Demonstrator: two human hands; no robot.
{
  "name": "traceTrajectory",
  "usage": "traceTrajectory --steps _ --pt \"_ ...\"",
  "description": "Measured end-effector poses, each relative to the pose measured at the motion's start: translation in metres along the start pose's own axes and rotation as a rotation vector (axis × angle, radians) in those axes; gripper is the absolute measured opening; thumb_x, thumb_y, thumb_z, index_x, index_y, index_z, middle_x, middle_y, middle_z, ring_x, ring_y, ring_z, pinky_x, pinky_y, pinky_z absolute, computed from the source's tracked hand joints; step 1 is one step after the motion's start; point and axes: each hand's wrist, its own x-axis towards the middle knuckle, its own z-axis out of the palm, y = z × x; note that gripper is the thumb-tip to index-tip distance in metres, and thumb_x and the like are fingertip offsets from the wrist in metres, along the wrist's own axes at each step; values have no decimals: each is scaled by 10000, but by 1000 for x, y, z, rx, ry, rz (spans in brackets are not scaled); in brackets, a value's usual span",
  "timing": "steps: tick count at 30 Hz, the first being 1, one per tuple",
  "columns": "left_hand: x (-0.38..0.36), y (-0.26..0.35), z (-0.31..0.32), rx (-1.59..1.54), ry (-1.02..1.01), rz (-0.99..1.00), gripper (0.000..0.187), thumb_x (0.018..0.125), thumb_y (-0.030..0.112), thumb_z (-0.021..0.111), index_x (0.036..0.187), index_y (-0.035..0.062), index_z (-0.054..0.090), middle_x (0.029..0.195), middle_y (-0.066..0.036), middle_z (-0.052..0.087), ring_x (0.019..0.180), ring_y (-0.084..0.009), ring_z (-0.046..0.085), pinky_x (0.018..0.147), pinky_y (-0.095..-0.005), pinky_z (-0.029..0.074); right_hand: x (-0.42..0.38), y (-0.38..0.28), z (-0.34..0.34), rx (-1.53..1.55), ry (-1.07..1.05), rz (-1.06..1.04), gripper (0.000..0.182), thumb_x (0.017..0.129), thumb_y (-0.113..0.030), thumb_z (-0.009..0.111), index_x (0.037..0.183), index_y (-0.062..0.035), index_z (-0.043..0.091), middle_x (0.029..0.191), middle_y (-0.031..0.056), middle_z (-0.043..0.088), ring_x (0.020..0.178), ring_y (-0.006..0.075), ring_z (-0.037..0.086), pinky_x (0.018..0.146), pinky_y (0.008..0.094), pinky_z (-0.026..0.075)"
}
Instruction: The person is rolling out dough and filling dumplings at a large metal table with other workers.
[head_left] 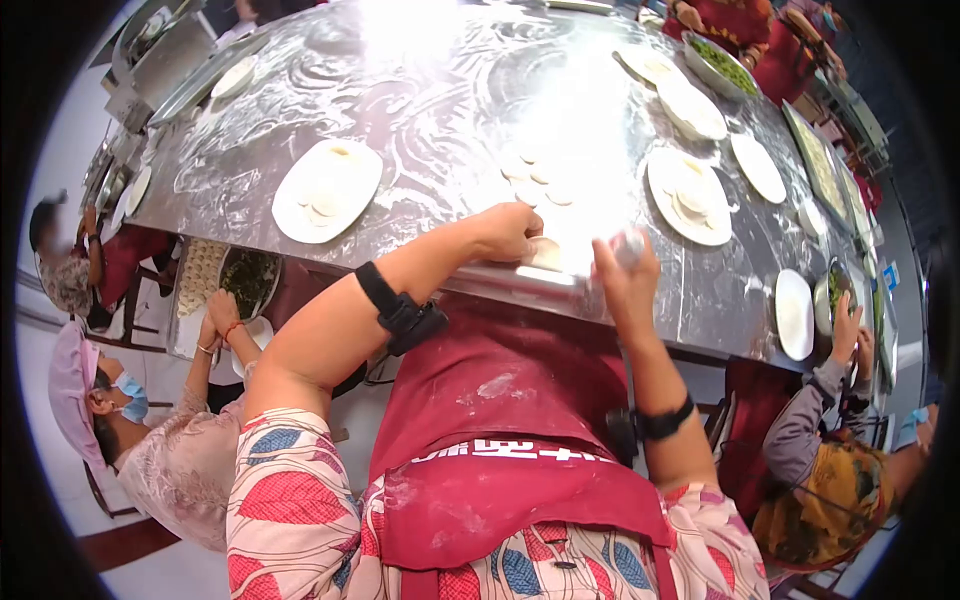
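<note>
At the near edge of the floured metal table, my left hand (512,232) pinches the rim of a round dough wrapper (545,253) lying flat. To its right, my right hand (628,275) is curled around a pale, rounded thing (629,247), too blurred by motion to name. Just beyond my left hand are several small flattened dough pieces (540,178), washed out by glare. An oval white plate (290,215) with a stack of wrappers stands to the left, and another white plate (712,232) with wrappers to the right.
More white plates (762,170) and a bowl of chopped greens (718,68) stand at the right. Co-workers sit close on both sides; the left one's hands (222,315) are over a tray of dumplings (198,272). Flour covers the metal table (440,110).
</note>
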Motion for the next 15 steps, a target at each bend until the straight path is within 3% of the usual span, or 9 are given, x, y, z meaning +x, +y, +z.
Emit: traceTrajectory --steps 5,10,15 --pt "25 -2 9 96 132 -73 203 805 167 583 841 -25 637 830 -225 650 822 -363 630 731 -433 464 47 7 19 16 -16 -20 174 812 -77 654 814 -13 492 598 25 547 486 100 520 452 252 423" --pt "12 -3 3 125 29 -15 192 774 148 605 857 -22 634 805 -226 635 771 -358 614 706 -414 465 -24 -2 -7 59 -31 29 175 810 -83 663 827 -13 503 631 36 572 513 91 541 462 247 430" --pt "12 4 1 117 23 17 174 796 136 589 879 -9 636 805 -216 633 768 -336 617 703 -407 466 29 0 10 35 -23 26 188 808 -82 667 801 -11 493 625 35 565 501 98 532 452 254 427"
